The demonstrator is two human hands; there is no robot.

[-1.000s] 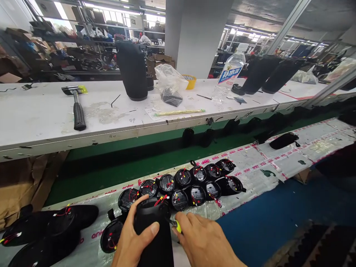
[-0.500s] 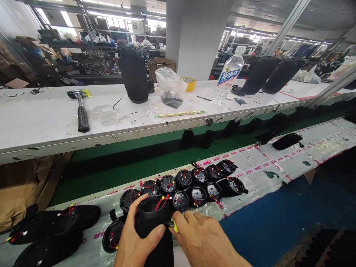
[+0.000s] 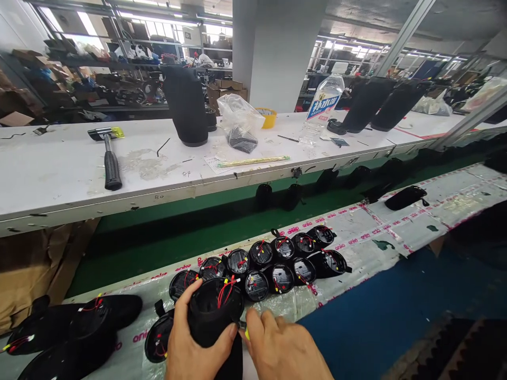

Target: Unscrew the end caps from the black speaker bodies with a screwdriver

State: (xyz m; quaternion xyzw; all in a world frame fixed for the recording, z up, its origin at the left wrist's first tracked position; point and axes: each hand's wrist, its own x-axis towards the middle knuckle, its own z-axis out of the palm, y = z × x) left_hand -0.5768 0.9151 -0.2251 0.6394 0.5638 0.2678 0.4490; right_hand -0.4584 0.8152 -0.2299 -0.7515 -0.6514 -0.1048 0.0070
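My left hand (image 3: 192, 345) is wrapped round a black fabric-covered cylindrical housing (image 3: 212, 324), thumb on the near side and fingers on the far left. Its open end faces up, and red wires (image 3: 225, 293) with small yellow and white connectors stick out of it. Against the housing's right side, my right hand (image 3: 283, 345) grips a small tool with a yellow handle (image 3: 247, 334); fingers cover most of it, so its kind cannot be made out. Just beyond my hands, several similar black housings (image 3: 257, 285) lie in two rows with wires in their open ends.
More black housings (image 3: 59, 338) lie at the left on the plastic-covered bench. Across a gap, a white table (image 3: 59, 169) bears a hammer (image 3: 112, 163), a standing black cylinder (image 3: 185, 108), a plastic bag (image 3: 240, 119), a yellow tape roll (image 3: 270, 119) and a clear bottle (image 3: 324, 108).
The housing has tilted slightly so more of its open end shows. My right hand has shifted a little left and down, still against its side. The whole view has moved slightly.
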